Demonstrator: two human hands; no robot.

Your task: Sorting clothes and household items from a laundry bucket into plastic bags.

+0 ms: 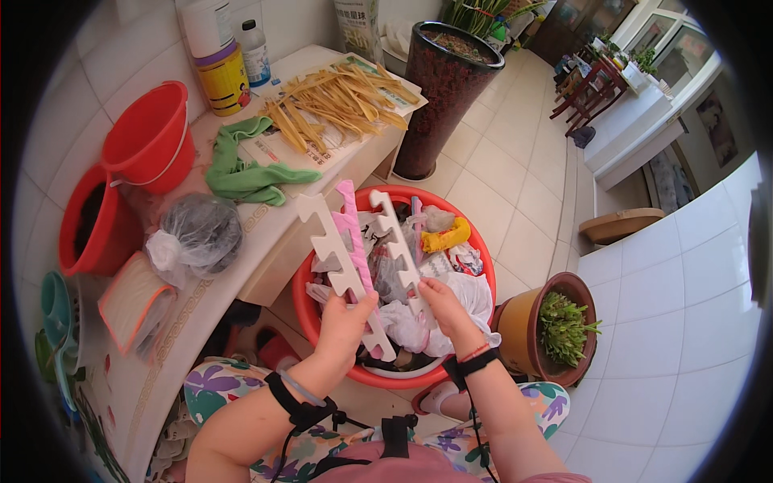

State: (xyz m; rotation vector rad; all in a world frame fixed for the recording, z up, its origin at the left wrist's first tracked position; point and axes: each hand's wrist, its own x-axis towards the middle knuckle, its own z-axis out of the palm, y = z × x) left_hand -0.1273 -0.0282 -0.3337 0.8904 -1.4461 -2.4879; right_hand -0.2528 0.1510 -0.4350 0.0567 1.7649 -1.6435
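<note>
Left white notched strip [346, 274] is pinched in the left hand [342, 330], fingers closed; its twin [401, 251] is gripped likewise by the right hand [444, 310]. Over the red tub [489, 274], both long axes are angled forward-left (near parallel), a gap left between.

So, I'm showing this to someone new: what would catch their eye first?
Probably the red tub at the centre, heaped with plastic bags, with two white notched strips above it, one in the left hand, one in the right hand. Next, perhaps, the yellowish dry strips spread on the ledge at upper left, between a green cloth and a tall dark pot.
</note>
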